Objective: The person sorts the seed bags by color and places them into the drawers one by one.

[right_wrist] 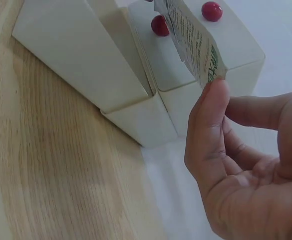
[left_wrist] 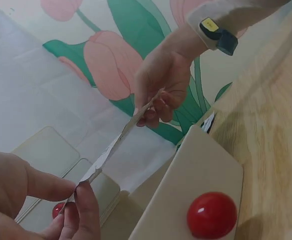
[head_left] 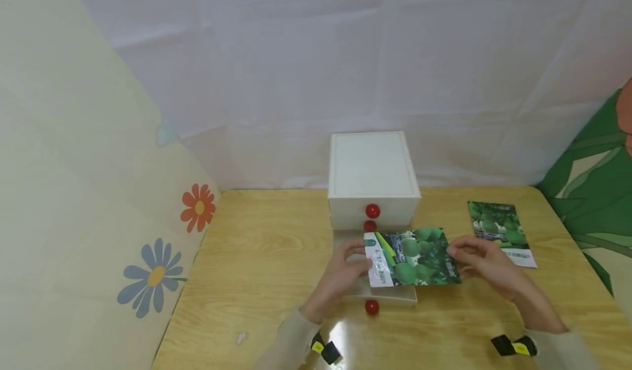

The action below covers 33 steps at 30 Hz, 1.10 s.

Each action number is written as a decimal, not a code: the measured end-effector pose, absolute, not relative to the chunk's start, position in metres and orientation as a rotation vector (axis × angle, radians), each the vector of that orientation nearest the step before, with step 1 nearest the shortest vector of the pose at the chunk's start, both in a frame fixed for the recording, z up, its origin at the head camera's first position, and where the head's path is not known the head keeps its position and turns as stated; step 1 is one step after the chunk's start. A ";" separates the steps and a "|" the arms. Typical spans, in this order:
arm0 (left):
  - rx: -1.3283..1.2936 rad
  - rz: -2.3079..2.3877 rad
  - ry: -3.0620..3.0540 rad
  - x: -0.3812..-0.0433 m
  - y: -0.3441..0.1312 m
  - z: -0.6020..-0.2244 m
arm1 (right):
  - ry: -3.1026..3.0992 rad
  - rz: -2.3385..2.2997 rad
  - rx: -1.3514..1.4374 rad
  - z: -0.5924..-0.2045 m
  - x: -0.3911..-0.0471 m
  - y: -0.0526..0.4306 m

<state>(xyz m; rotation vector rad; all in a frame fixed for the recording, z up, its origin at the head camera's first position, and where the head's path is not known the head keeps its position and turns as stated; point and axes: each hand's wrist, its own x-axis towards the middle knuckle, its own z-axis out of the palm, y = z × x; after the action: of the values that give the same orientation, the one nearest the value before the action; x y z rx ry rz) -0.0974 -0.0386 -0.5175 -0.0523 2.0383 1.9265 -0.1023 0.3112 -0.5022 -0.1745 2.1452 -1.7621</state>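
Note:
A flat packet (head_left: 419, 257), printed with round green fruit, is held level by both hands in the head view. The left hand (head_left: 343, 268) pinches its white end between thumb and fingers. At the opposite end, the right hand (head_left: 486, 263) pinches the edge with thumb and fingertips. Below the packet is a pulled-out lower drawer (head_left: 390, 297) of a small white drawer cabinet (head_left: 372, 164), partly covered by the packet. The left wrist view shows the packet (left_wrist: 108, 152) nearly edge-on; printed text is on the side seen in the right wrist view.
A second green packet (head_left: 498, 224) lies on the wooden table (head_left: 266, 249), right of the cabinet. Red round knobs (head_left: 372, 211) stick out from the drawer fronts. White cloth (head_left: 276, 84) hangs behind, and flower-printed panels (head_left: 113, 222) stand at both sides.

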 end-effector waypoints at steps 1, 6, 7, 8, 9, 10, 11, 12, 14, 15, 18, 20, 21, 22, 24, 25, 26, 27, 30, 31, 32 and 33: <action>-0.041 1.914 2.054 -0.097 -0.041 -0.517 | 2.136 -1.770 -0.180 -0.503 -0.102 0.310; -0.026 1.888 2.081 -0.096 -0.053 -0.516 | 2.071 -1.819 -0.257 -0.507 -0.100 0.302; -0.021 1.886 2.089 -0.096 -0.055 -0.516 | 2.066 -1.824 -0.274 -0.508 -0.100 0.301; -0.017 1.889 2.090 -0.097 -0.057 -0.516 | 2.060 -1.829 -0.294 -0.508 -0.100 0.299; -0.011 1.885 2.098 -0.097 -0.059 -0.517 | 2.061 -1.830 -0.306 -0.508 -0.100 0.297; -0.010 1.882 2.101 -0.097 -0.060 -0.517 | 2.070 -1.831 -0.309 -0.508 -0.100 0.295; 0.000 1.880 2.104 -0.097 -0.062 -0.517 | 2.082 -1.828 -0.308 -0.508 -0.099 0.293; 0.002 1.876 2.103 -0.097 -0.064 -0.517 | 2.095 -1.824 -0.303 -0.508 -0.099 0.291; 0.006 1.862 2.110 -0.097 -0.067 -0.517 | 2.117 -1.808 -0.286 -0.507 -0.098 0.288; 0.006 1.855 2.113 -0.097 -0.068 -0.516 | 2.125 -1.800 -0.273 -0.507 -0.098 0.286; 0.011 1.839 2.124 -0.098 -0.073 -0.515 | 2.123 -1.782 -0.242 -0.506 -0.098 0.282; 0.017 1.826 2.138 -0.098 -0.075 -0.514 | 2.113 -1.778 -0.226 -0.506 -0.098 0.280; 0.023 1.817 2.143 -0.098 -0.077 -0.513 | 2.111 -1.779 -0.216 -0.506 -0.098 0.278; 0.031 1.809 2.152 -0.098 -0.079 -0.513 | 2.108 -1.782 -0.208 -0.506 -0.097 0.277; 0.041 1.787 2.170 -0.099 -0.082 -0.513 | 2.112 -1.782 -0.201 -0.508 -0.097 0.273; 0.044 1.775 2.181 -0.099 -0.083 -0.512 | 2.112 -1.784 -0.194 -0.508 -0.097 0.271; 0.043 1.761 2.189 -0.100 -0.085 -0.512 | 2.114 -1.785 -0.187 -0.509 -0.097 0.270; 0.047 1.752 2.198 -0.100 -0.087 -0.512 | 2.116 -1.783 -0.191 -0.510 -0.097 0.268; 0.054 1.742 2.216 -0.102 -0.091 -0.513 | 2.109 -1.781 -0.184 -0.512 -0.098 0.263; 0.054 1.746 2.214 -0.102 -0.092 -0.513 | 2.105 -1.779 -0.186 -0.512 -0.098 0.262; 0.049 1.754 2.206 -0.102 -0.094 -0.514 | 2.098 -1.779 -0.190 -0.512 -0.098 0.260; 0.046 1.764 2.199 -0.102 -0.095 -0.514 | 2.091 -1.778 -0.195 -0.512 -0.097 0.259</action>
<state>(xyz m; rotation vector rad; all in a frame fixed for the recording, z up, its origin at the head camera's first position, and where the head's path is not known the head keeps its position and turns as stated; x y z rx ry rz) -0.1024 -0.0948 -0.5144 0.0461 2.1985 1.7643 -0.0974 0.2591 -0.5123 -0.1955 2.0908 -1.7777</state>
